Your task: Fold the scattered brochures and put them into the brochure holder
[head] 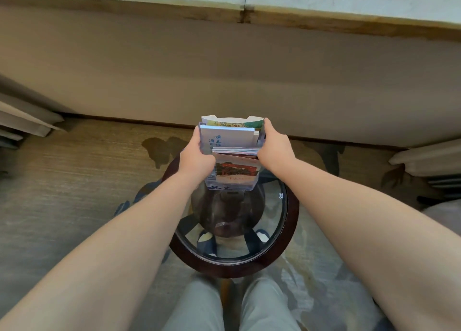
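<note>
A clear tiered brochure holder (230,185) stands at the far side of a small round glass table (290,221). Its front pocket holds brochures with a red building picture (237,170). The middle pocket holds white brochures with blue characters (229,137), and a green and yellow brochure (234,124) shows in the back pocket. My left hand (197,157) grips the holder's left side at the white brochures. On the opposite side, my right hand (275,147) grips the holder, fingers curled over the brochure edges.
The table has a dark wooden rim and a glass top, through which my slippered feet (207,242) show. Patterned carpet (74,181) lies around it. A beige wall (224,69) runs behind, with curtain folds (22,121) at the left and right edges.
</note>
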